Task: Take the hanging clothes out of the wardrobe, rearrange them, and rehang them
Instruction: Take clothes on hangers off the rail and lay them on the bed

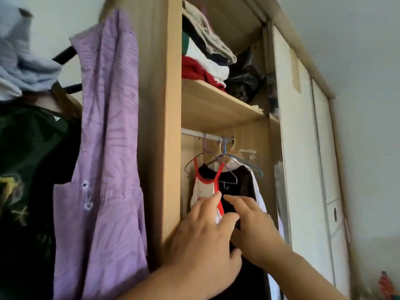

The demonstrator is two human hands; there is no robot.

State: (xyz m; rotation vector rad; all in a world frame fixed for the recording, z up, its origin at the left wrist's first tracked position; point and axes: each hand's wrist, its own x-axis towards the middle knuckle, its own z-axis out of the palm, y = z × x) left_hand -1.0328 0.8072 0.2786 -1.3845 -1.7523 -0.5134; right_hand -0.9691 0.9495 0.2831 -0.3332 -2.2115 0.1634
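In the open wardrobe (171, 148), a metal rail (194, 133) carries several wire hangers (225, 148). Hanging from them are a white tank top with red trim (202, 187), a black garment (240, 185) and a white garment (258, 191) behind it. My left hand (203, 234) lies on the tank top with its fingers spread, and the red edge runs between two of them. My right hand (253, 230) presses straight fingers flat against the black garment. The two hands touch each other.
A purple dress (104, 148) hangs outside on the wardrobe's left side, next to a dark printed garment (26, 180) and pale blue cloth (19, 57). Folded clothes (205, 57) and a black bag (246, 76) fill the shelf (216, 105) above the rail. A white sliding door (303, 159) stands to the right.
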